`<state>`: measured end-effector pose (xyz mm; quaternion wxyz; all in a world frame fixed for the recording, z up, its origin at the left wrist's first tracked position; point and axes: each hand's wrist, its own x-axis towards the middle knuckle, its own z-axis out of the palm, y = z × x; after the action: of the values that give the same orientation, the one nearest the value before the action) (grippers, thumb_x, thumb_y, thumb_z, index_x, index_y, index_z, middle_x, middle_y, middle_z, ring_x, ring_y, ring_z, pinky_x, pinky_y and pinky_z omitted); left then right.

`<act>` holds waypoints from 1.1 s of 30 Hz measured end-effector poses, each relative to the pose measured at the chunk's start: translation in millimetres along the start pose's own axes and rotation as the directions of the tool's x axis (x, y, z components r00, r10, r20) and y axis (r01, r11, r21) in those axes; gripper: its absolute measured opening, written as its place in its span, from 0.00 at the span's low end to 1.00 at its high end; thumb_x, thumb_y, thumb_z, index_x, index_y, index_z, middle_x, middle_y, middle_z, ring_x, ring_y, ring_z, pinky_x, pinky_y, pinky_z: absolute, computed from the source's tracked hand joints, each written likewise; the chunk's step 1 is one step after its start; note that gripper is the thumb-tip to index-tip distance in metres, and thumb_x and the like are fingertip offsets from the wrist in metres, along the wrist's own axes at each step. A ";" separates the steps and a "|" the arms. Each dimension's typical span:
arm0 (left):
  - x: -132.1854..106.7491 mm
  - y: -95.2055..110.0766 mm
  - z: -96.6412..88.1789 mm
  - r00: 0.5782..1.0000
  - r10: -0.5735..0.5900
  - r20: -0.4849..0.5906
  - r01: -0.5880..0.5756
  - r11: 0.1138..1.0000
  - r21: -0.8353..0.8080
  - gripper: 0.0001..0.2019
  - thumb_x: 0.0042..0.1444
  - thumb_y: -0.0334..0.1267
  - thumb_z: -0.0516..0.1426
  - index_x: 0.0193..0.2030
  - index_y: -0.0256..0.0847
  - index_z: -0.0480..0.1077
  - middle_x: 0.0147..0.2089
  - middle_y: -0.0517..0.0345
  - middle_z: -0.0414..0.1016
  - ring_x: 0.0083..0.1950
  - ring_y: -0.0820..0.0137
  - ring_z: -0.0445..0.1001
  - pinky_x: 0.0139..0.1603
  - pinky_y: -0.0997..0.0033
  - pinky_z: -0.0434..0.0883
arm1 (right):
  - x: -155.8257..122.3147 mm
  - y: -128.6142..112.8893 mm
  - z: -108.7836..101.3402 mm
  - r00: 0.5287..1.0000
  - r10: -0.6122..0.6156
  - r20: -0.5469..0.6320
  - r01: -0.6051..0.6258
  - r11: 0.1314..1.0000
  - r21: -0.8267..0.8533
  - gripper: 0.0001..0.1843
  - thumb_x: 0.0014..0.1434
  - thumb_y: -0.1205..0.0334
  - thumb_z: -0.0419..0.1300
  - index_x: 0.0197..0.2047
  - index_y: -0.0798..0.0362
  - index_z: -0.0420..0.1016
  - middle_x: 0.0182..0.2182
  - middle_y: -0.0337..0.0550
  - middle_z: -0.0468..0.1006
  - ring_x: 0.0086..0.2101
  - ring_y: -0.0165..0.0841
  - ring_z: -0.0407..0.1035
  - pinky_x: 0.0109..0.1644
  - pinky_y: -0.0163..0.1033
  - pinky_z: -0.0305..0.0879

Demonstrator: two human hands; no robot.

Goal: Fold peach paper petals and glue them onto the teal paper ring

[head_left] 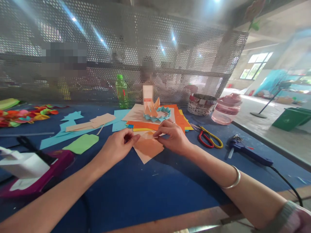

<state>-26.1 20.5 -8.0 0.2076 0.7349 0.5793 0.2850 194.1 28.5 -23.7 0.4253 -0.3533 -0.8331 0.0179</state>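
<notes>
Room: A perforated metal screen (145, 32) stood beyond the far edge of a blue tabletop (155, 197).

Far edge: A green plastic bottle (121, 92), a woven paper basket (201, 105) and a pink plastic jar (225, 111) stood along it.

Right side: A blue hot glue gun (245, 150) lay near the right edge, with red-and-yellow-handled scissors (209, 139) between it and the hands.

Left side: Teal card cut-outs (73, 132) and a green card piece (81, 144) lay well left of the work.

Centre: A folded paper flower (154, 113) sat on a stack of orange card (143, 125), just beyond the hands.

Sheet: A peach paper sheet (147, 149) lay flat at mid-table, apparently being folded along its upper edge.

Left hand: The left hand (119, 145) made a narrow pinch on that edge.

Right hand: The right hand (172, 137) pinched the same edge beside it, a metal bangle (232, 178) on its wrist.
</notes>
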 end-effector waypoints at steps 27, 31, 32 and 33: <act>-6.6 9.6 5.7 0.910 -0.129 0.393 0.404 0.478 -0.780 0.04 0.54 0.29 0.60 0.30 0.35 0.77 0.35 0.54 0.81 0.39 0.70 0.78 0.49 0.70 0.75 | -5.5 -19.1 16.5 0.995 0.099 -0.020 -0.099 0.995 -0.003 0.05 0.56 0.59 0.65 0.32 0.50 0.81 0.30 0.42 0.75 0.37 0.33 0.66 0.46 0.39 0.62; -10.2 11.0 8.2 0.913 -0.075 0.401 0.385 0.484 -0.785 0.04 0.54 0.31 0.61 0.35 0.36 0.79 0.38 0.53 0.82 0.43 0.69 0.78 0.48 0.74 0.75 | -4.6 -22.0 15.5 0.985 0.152 -0.080 -0.154 0.988 -0.026 0.06 0.53 0.58 0.67 0.31 0.52 0.80 0.30 0.42 0.75 0.37 0.35 0.65 0.44 0.40 0.62; -10.9 11.6 8.6 0.912 -0.070 0.404 0.384 0.485 -0.785 0.04 0.54 0.31 0.61 0.35 0.36 0.79 0.40 0.53 0.82 0.44 0.69 0.78 0.47 0.74 0.75 | -4.6 -22.7 15.0 0.983 0.161 -0.084 -0.164 0.986 -0.032 0.06 0.53 0.58 0.67 0.31 0.52 0.80 0.30 0.42 0.76 0.37 0.35 0.65 0.44 0.40 0.62; -11.4 12.2 9.0 0.912 -0.070 0.403 0.385 0.485 -0.786 0.04 0.53 0.31 0.62 0.36 0.37 0.79 0.40 0.53 0.82 0.45 0.68 0.78 0.47 0.75 0.75 | -4.6 -23.4 14.6 0.981 0.171 -0.087 -0.175 0.984 -0.036 0.06 0.53 0.59 0.67 0.30 0.52 0.80 0.30 0.42 0.76 0.37 0.35 0.66 0.44 0.40 0.62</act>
<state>-13.1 6.7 -9.0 0.6668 0.4884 0.4163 0.3789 172.0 12.1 -28.4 0.4485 -0.4340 -0.7810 0.0218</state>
